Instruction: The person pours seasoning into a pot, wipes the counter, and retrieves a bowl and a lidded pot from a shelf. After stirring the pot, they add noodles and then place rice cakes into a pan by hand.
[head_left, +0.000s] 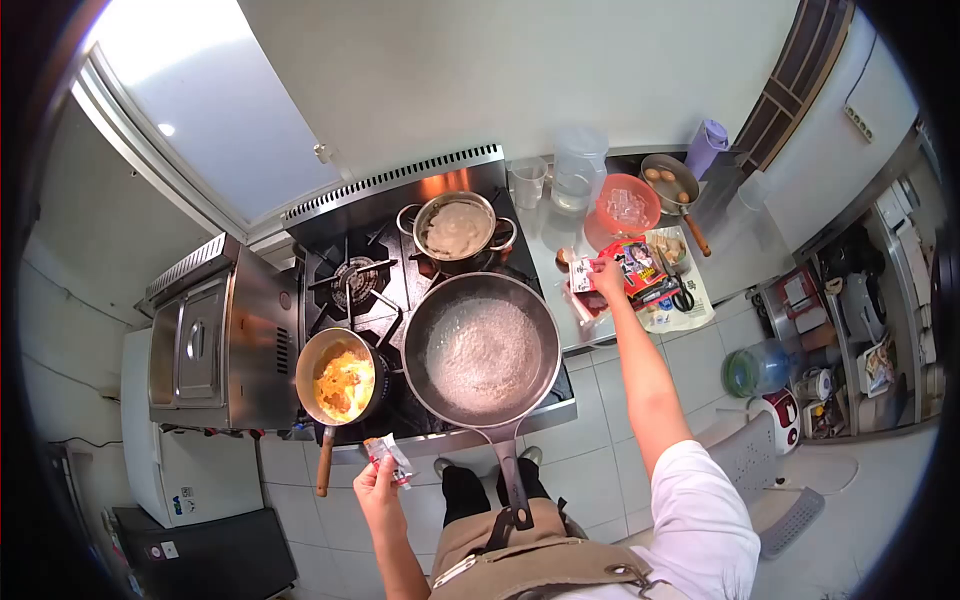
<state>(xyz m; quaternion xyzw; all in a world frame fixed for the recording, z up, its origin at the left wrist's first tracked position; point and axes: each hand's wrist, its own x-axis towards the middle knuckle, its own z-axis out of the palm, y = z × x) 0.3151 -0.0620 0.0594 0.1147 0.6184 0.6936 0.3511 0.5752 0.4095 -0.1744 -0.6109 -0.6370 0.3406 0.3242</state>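
My left hand (379, 492) pinches a small torn foil sachet (392, 462) in front of the stove, below a wooden-handled saucepan (310, 372) with yellow-orange food in it. My right hand (607, 279) reaches over the side counter, fingers closed at a small white packet with dark print (581, 275). Beside those fingers lies a red and black food package (640, 262). A pair of black-handled scissors (684, 299) rests to its right. Between my arms a large frying pan (412, 362) holds bubbling, pale liquid on the stove.
A two-handled pot (404, 222) with bubbling contents stands on the back burner. The counter also bears an orange bowl of ice (603, 207), a clear pitcher (578, 170), a measuring cup (528, 180) and a small pan of eggs (690, 184). The frying pan's handle (512, 480) points at my apron.
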